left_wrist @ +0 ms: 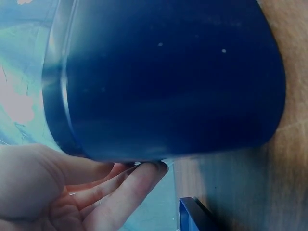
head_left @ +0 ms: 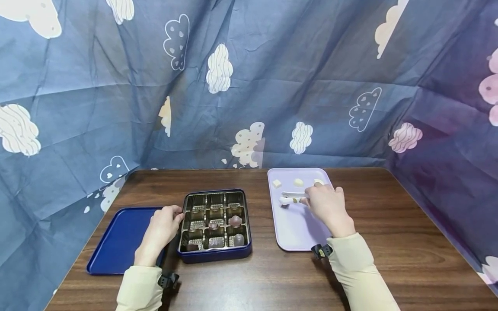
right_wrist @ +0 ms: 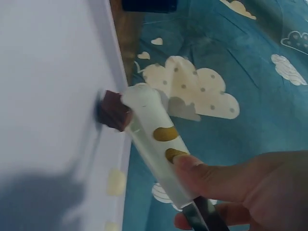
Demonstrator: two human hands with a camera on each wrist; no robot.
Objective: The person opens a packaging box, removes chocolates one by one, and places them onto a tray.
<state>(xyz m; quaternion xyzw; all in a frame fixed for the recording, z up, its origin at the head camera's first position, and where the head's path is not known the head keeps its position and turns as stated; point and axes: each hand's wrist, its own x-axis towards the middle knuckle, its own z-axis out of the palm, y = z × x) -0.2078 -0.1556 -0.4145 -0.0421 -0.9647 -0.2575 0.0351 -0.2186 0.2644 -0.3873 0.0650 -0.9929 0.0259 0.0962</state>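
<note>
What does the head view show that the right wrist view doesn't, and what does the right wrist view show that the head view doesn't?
Only the head view shows the left hand at the side of the box, the chocolates in its compartments, and the blue tray.

Only the right wrist view shows the dark section of the tongs.

Both show the right hand, the tongs' white ends, a brown chocolate by their tips, the lilac tray, pale pieces and the cloud-patterned cloth.

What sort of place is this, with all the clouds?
Probably an indoor workspace: a cloud-patterned cloth hangs behind a brown table, which holds a divided box and a lilac tray.
</note>
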